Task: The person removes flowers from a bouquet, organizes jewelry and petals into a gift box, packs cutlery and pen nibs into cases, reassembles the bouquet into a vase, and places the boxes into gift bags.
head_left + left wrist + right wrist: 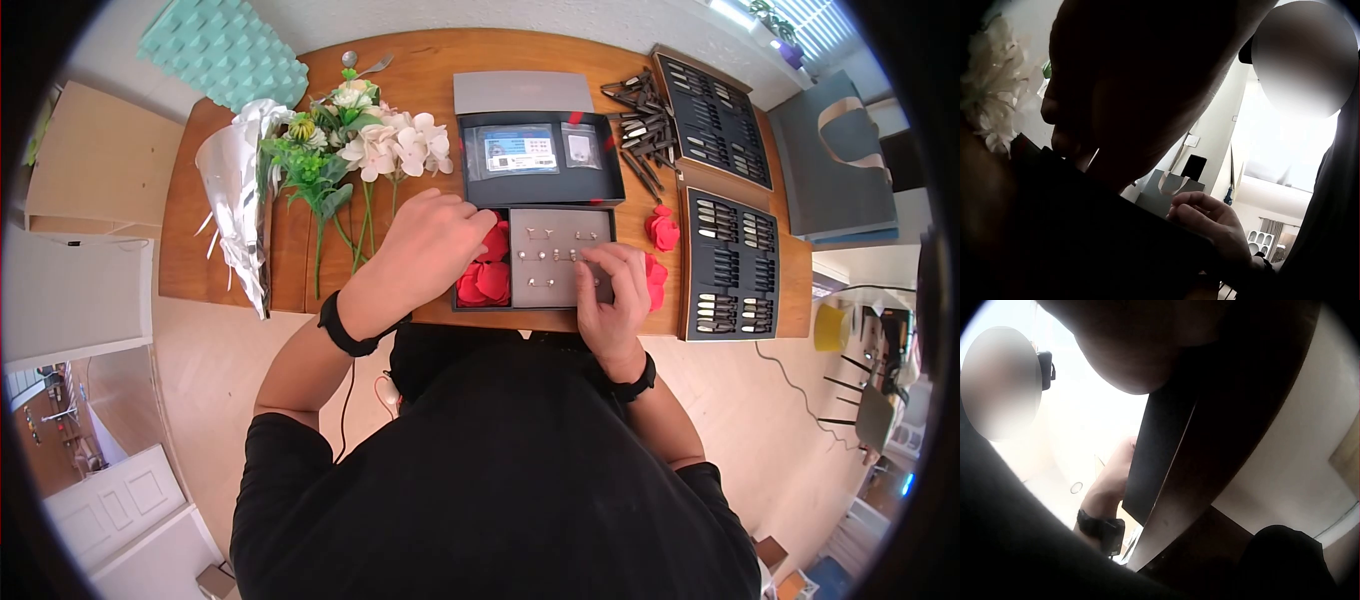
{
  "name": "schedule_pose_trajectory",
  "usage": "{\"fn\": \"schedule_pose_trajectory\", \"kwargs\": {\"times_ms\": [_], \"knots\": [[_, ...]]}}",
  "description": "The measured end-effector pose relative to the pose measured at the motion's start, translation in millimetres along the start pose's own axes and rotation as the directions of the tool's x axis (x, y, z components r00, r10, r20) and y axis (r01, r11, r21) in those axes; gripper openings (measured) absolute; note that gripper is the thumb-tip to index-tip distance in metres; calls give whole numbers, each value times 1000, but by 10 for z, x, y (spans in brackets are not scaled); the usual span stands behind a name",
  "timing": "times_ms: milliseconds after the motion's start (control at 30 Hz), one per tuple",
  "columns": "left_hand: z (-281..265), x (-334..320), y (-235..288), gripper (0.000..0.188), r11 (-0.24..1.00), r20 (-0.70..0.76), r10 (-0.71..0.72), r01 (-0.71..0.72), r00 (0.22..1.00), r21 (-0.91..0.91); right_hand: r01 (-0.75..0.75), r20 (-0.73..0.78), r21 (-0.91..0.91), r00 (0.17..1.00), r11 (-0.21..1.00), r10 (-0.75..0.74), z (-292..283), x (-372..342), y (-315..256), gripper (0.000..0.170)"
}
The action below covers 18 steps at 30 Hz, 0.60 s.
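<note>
A black box (560,309) near the table's front edge has red petals (484,284) on its left and a grey insert (531,298) on its right. Several small shiny jewelry pieces are set in the insert. Over the upper petals, the left hand (430,240) bends its fingers down; whether they grip a petal is hidden. At the insert's right side, the right hand (618,295) has loosely curled fingers, with thumb and index apart and nothing visible between them. The left wrist view also shows the right hand (1210,225); the left hand is dark there.
Behind stands an open box (590,188) with plastic packets. To the left lie artificial flowers (375,145) and a foil-wrapped cone (235,185). On the right are red flowers (662,229), dark slim pieces (645,130) and two filled trays (732,265). A grey bag (830,165) stands beyond.
</note>
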<state>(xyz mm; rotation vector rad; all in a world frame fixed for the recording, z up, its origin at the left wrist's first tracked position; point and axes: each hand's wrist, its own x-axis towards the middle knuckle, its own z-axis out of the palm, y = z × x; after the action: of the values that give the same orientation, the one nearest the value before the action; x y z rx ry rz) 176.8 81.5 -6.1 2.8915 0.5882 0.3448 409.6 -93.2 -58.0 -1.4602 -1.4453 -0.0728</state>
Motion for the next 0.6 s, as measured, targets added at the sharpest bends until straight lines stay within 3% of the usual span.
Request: {"fn": "schedule_pose_trajectory", "kwargs": {"times_ms": [233, 600], "knots": [[34, -32, 61, 34, 995, -24, -103, 103, 994, -4, 15, 5, -3, 1000, 1000, -15, 4, -1, 15, 27], [120, 2, 137, 36, 993, -100, -55, 64, 994, 96, -6, 6, 3, 1000, 1000, 6, 1, 1, -7, 26]]}}
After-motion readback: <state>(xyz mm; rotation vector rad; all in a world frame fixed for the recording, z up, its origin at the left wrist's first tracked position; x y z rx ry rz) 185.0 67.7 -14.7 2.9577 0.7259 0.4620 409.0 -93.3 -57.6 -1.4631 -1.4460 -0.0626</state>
